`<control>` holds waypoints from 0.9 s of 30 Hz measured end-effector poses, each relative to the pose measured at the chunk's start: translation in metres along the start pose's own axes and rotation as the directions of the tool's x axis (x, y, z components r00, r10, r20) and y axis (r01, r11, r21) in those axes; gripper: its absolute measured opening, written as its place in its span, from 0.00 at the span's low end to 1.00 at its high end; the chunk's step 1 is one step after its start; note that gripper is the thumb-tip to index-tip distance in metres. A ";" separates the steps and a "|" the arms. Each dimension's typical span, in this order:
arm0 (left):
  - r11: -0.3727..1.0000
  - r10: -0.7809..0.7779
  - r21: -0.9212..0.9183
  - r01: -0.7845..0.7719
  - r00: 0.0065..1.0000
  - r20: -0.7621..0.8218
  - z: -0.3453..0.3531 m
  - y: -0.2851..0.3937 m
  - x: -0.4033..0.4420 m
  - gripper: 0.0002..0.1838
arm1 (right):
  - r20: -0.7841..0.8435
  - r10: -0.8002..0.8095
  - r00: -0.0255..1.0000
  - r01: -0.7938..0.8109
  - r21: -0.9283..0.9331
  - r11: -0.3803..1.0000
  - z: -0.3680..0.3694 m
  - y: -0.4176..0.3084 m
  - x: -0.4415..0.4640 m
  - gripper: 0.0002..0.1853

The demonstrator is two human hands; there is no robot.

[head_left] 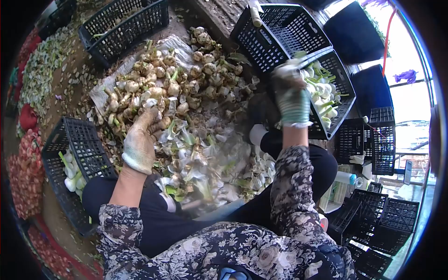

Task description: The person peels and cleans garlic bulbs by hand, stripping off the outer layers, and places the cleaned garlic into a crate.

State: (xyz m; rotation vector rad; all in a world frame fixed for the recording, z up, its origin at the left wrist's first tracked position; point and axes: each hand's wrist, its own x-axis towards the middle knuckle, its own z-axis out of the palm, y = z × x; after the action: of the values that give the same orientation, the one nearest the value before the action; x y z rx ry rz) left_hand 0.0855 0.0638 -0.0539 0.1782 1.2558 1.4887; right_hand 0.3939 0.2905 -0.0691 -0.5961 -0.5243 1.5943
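Note:
A heap of brown, unpeeled garlic bulbs (172,87) lies on the ground in front of me. My left hand (141,137), in a soiled knit glove, is at the near left side of the heap, with its fingers closed on a garlic bulb (161,124) that they partly hide. My right hand (291,91), gloved too, is raised at the near side of a black crate (346,83) of white, peeled garlic (322,93). Motion smears its fingers, so whatever they hold cannot be made out. Loose white skins (191,161) cover the ground between my legs.
Another black crate (77,144) with some peeled garlic stands at my left. More crates stand at the upper left (133,35), the upper right (284,32) and the lower right (387,214). Red net sacks (28,172) line the far left. My bent knees flank the skins.

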 end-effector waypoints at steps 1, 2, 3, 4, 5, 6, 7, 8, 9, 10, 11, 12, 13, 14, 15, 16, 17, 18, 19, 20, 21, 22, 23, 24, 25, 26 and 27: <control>1.000 -0.002 -0.011 0.002 1.000 -0.002 0.002 0.000 -0.002 0.20 | -0.027 -0.076 0.997 0.077 0.052 0.996 0.001 -0.008 0.005 0.10; 1.000 -0.001 -0.022 0.001 1.000 -0.006 0.003 -0.002 -0.003 0.19 | -0.055 -0.148 0.987 0.153 0.103 0.983 0.008 -0.020 0.010 0.09; 1.000 0.013 0.006 -0.013 1.000 -0.016 0.002 -0.004 -0.003 0.19 | -0.092 -0.222 0.971 0.234 0.152 0.960 0.012 -0.024 0.015 0.09; 0.999 0.030 0.036 -0.029 0.999 -0.021 0.002 -0.005 -0.001 0.19 | 0.038 -0.108 0.993 0.109 -0.030 0.994 -0.006 -0.008 0.024 0.08; 0.997 0.051 0.065 -0.049 0.998 -0.025 0.003 -0.006 0.002 0.19 | 0.027 -0.060 0.998 0.066 -0.410 0.910 -0.030 0.025 0.028 0.11; 0.996 0.044 0.083 -0.040 0.998 -0.042 0.004 -0.008 0.004 0.18 | 0.016 -0.011 1.000 0.020 -0.785 0.619 -0.056 0.058 0.032 0.14; 0.989 0.033 0.145 -0.029 0.999 -0.026 0.002 -0.012 0.006 0.19 | 0.005 0.037 0.999 -0.005 -0.963 0.271 -0.082 0.091 0.035 0.17; 0.978 0.023 0.207 -0.019 1.000 -0.013 -0.002 -0.015 0.009 0.20 | -0.042 0.116 0.992 0.005 -0.925 -0.379 -0.103 0.115 0.029 0.26; 0.963 0.012 0.269 -0.012 1.000 -0.001 -0.005 -0.016 0.010 0.21 | -0.256 0.136 0.957 -0.166 -0.867 -0.470 -0.114 0.139 0.022 0.29; 0.964 -0.006 0.266 0.006 1.000 0.000 -0.001 -0.014 0.006 0.21 | -0.184 0.042 0.982 -0.131 -0.825 -0.550 -0.124 0.154 0.004 0.27; 0.947 -0.010 0.322 0.004 1.000 0.018 0.001 -0.012 0.003 0.20 | -0.096 -0.048 0.994 -0.105 -0.773 -0.626 -0.127 0.163 -0.006 0.24; 0.953 -0.011 0.302 0.004 1.000 0.022 -0.001 -0.014 0.005 0.21 | -0.082 0.000 0.997 -0.071 -0.866 -0.495 -0.127 0.172 0.001 0.21; 0.958 -0.022 0.285 0.013 0.999 0.027 -0.004 -0.016 0.006 0.21 | -0.070 0.049 0.996 -0.048 -0.934 -0.353 -0.129 0.177 0.004 0.19; 0.957 -0.015 0.289 0.002 0.999 0.045 -0.005 -0.015 0.005 0.21 | -0.058 0.097 0.994 -0.037 -0.978 -0.205 -0.131 0.181 0.002 0.17; 0.957 -0.031 0.290 0.019 0.999 0.038 -0.004 -0.015 0.004 0.21 | 0.008 0.102 0.995 0.021 -0.992 -0.126 -0.108 0.183 0.002 0.10; 0.956 -0.039 0.292 0.027 0.999 0.033 -0.002 -0.012 0.005 0.21 | 0.018 0.196 0.980 0.015 -1.000 0.016 -0.087 0.184 0.006 0.09; 0.955 -0.043 0.294 0.032 0.999 0.028 0.000 -0.010 0.005 0.21 | 0.043 0.286 0.957 -0.003 -0.987 0.159 -0.068 0.184 0.007 0.09; 0.955 -0.051 0.294 0.047 0.999 0.007 -0.001 -0.010 0.005 0.22 | 0.048 0.346 0.937 -0.068 -0.947 0.314 -0.034 0.174 -0.003 0.09; 0.969 -0.054 0.241 0.053 0.999 -0.005 -0.003 -0.013 0.007 0.24 | 0.065 0.407 0.911 -0.140 -0.879 0.455 0.004 0.159 -0.017 0.10; 0.984 -0.102 0.145 0.105 0.994 -0.028 -0.002 -0.009 0.005 0.24 | 0.105 0.455 0.884 -0.150 -0.859 0.490 0.031 0.146 -0.025 0.10; 0.987 -0.152 0.048 0.154 0.987 -0.044 0.000 -0.006 0.004 0.24 | 0.144 0.499 0.855 -0.164 -0.837 0.523 0.054 0.133 -0.034 0.10; 0.972 -0.218 -0.091 0.214 0.975 -0.034 0.003 0.000 0.000 0.24 | 0.240 0.517 0.821 -0.116 -0.818 0.564 0.073 0.123 -0.043 0.11; 0.948 -0.268 -0.183 0.262 0.963 -0.011 0.009 0.008 -0.006 0.23 | 0.295 0.555 0.778 -0.098 -0.815 0.571 0.095 0.109 -0.054 0.11; 0.947 -0.251 -0.168 0.274 0.957 0.147 0.005 0.010 -0.007 0.22 | 0.305 0.597 0.742 -0.118 -0.817 0.564 0.109 0.101 -0.062 0.11; 0.947 -0.230 -0.151 0.285 0.925 0.303 0.001 0.011 -0.007 0.20 | 0.316 0.635 0.705 -0.134 -0.820 0.557 0.118 0.095 -0.068 0.11; 0.945 -0.231 -0.147 0.293 0.913 0.337 -0.001 0.009 -0.007 0.19 | 0.320 0.598 0.735 -0.144 -0.788 0.598 0.124 0.093 -0.072 0.10; 0.943 -0.232 -0.142 0.302 0.899 0.371 -0.003 0.004 -0.006 0.18 | 0.321 0.560 0.764 -0.151 -0.755 0.638 0.129 0.093 -0.076 0.09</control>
State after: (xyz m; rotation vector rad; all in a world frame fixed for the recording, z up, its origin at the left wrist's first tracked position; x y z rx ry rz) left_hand 0.0828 0.0579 -0.0489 0.1247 0.8045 1.2639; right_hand 0.2454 0.2060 -0.0252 -0.8604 -1.5757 1.9609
